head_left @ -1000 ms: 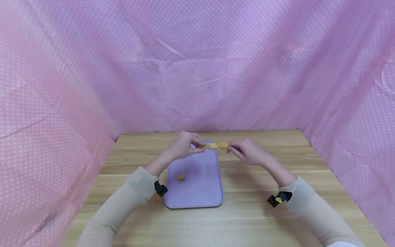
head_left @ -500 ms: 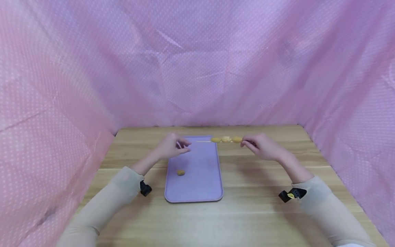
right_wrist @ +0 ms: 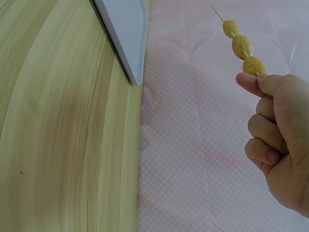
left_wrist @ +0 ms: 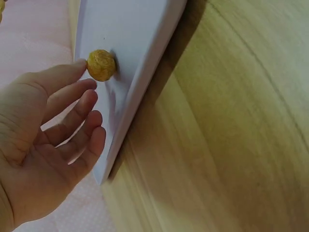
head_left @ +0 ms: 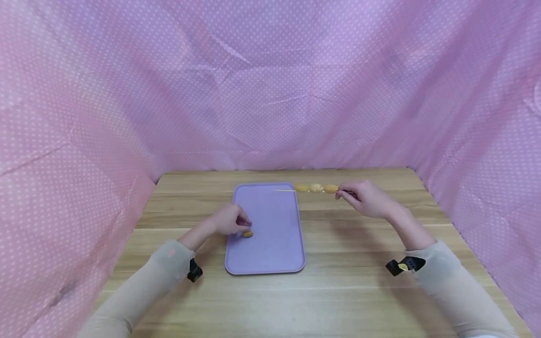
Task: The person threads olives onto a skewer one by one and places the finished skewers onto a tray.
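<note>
My right hand [head_left: 367,199] pinches the near end of a thin skewer [right_wrist: 217,13] between thumb and index finger, its other fingers curled in. Three golden, rough-skinned balls [head_left: 315,188] are threaded in a row beside the fingertips. Beyond them a length of bare stick points left over the lilac tray [head_left: 270,267]. On the tray's left part lies a loose golden-brown ball [left_wrist: 101,65]. My left hand [left_wrist: 58,116] reaches down to it with thumb tip right at its side and the other fingers loosely bent, not wrapped round it.
The tray lies lengthwise on a light wooden table [head_left: 338,291]. Pink dotted cloth [head_left: 270,94] hangs behind the table and along both sides. Each wrist wears a black camera, such as the left camera [head_left: 195,271].
My left hand has let go of the skewer's balls, drawn left and come down to the loose ball. My right hand has carried the skewer to the right.
</note>
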The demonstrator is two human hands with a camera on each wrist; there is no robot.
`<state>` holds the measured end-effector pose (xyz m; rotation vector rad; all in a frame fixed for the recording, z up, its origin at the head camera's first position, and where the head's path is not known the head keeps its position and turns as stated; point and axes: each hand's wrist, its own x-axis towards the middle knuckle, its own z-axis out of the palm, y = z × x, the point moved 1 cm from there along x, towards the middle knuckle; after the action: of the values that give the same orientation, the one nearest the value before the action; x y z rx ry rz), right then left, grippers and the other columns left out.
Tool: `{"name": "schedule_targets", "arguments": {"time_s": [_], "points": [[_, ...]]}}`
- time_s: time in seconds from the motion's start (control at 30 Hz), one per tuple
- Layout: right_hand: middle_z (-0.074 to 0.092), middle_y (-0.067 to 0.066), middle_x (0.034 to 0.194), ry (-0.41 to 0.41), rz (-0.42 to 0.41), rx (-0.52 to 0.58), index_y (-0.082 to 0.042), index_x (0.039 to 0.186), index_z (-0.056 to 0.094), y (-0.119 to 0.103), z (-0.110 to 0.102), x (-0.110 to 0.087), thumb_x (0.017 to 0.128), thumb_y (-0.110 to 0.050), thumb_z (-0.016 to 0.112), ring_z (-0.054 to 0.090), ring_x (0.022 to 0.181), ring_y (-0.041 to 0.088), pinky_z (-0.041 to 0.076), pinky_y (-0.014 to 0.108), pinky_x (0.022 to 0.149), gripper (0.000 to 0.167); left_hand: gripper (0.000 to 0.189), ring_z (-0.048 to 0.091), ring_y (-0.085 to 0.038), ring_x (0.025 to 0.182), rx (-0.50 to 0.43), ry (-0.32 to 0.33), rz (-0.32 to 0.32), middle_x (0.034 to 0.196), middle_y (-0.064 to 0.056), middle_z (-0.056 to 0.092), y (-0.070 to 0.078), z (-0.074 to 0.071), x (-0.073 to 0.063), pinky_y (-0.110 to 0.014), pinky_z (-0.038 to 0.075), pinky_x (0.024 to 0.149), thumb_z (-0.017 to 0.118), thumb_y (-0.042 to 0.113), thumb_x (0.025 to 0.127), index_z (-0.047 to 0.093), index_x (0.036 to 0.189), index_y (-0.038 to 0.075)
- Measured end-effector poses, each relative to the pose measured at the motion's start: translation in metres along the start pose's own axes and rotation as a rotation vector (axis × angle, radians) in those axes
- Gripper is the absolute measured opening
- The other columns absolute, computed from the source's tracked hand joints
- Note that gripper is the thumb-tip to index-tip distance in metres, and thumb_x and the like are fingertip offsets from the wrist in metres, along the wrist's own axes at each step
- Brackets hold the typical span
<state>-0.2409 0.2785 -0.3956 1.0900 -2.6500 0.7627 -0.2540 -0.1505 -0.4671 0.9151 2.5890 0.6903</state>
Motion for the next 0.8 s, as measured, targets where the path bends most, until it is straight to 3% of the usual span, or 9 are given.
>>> {"name": "schedule_targets", "arguments": {"time_s": [0.13, 0.4, 0.5, 0.67, 0.73, 0.8], "points": [[0.066, -0.009, 0.077, 0.001, 0.000, 0.009, -0.016, 0.096, 0.077, -0.002, 0.002, 0.000, 0.105, -0.004, 0.064, 0.034, 0.056, -0.006, 0.039, 0.019, 0.054, 0.019, 0.020, 0.064, 0.000, 0.078, -0.023, -0.036, 0.010, 0.094, -0.001, 0.081, -0.001, 0.004, -0.002, -0.017, 0.058, 0.072, 0.084, 0.023, 0.093, 0.085, 0.105, 0.007], [0.050, -0.014, 0.067, -0.013, -0.023, 0.024, -0.015, 0.097, 0.077, -0.004, 0.006, -0.001, 0.105, -0.004, 0.064, 0.031, 0.054, -0.007, 0.036, 0.019, 0.050, 0.019, 0.011, 0.064, 0.004, 0.071, -0.099, -0.073, 0.102, 0.085, 0.003, 0.080, 0.005, 0.007, -0.003, -0.016, 0.058, 0.066, 0.084, 0.019, 0.094, 0.085, 0.097, 0.009], [0.052, -0.013, 0.067, -0.019, -0.029, 0.032, -0.017, 0.097, 0.077, -0.006, 0.009, 0.000, 0.106, -0.005, 0.064, 0.032, 0.054, -0.007, 0.035, 0.019, 0.050, 0.020, 0.014, 0.071, -0.003, 0.079, -0.133, 0.028, 0.104, 0.093, -0.004, 0.082, 0.006, -0.004, -0.001, -0.020, 0.063, 0.074, 0.082, 0.014, 0.095, 0.083, 0.104, 0.003], [0.055, -0.011, 0.068, -0.018, -0.036, 0.040, -0.016, 0.097, 0.077, -0.012, 0.012, 0.008, 0.106, -0.006, 0.064, 0.032, 0.056, -0.006, 0.036, 0.019, 0.052, 0.019, 0.018, 0.075, -0.022, 0.097, -0.255, 0.317, 0.091, 0.108, -0.013, 0.080, 0.014, -0.037, 0.000, -0.029, 0.067, 0.085, 0.081, 0.005, 0.093, 0.081, 0.111, 0.000], [0.053, -0.012, 0.067, -0.013, -0.038, 0.044, -0.013, 0.097, 0.077, -0.015, 0.012, 0.012, 0.106, -0.007, 0.064, 0.032, 0.056, -0.005, 0.035, 0.019, 0.052, 0.018, 0.019, 0.074, -0.028, 0.100, -0.306, 0.387, 0.105, 0.109, -0.016, 0.077, 0.019, -0.049, 0.000, -0.031, 0.068, 0.087, 0.082, 0.002, 0.091, 0.082, 0.110, 0.000], [0.051, -0.013, 0.067, -0.007, -0.037, 0.047, -0.012, 0.097, 0.077, -0.017, 0.012, 0.015, 0.106, -0.007, 0.064, 0.032, 0.055, -0.006, 0.035, 0.019, 0.051, 0.017, 0.021, 0.075, -0.031, 0.103, -0.348, 0.418, 0.122, 0.112, -0.018, 0.076, 0.026, -0.057, 0.001, -0.031, 0.067, 0.089, 0.083, -0.001, 0.090, 0.081, 0.111, -0.001]]}}
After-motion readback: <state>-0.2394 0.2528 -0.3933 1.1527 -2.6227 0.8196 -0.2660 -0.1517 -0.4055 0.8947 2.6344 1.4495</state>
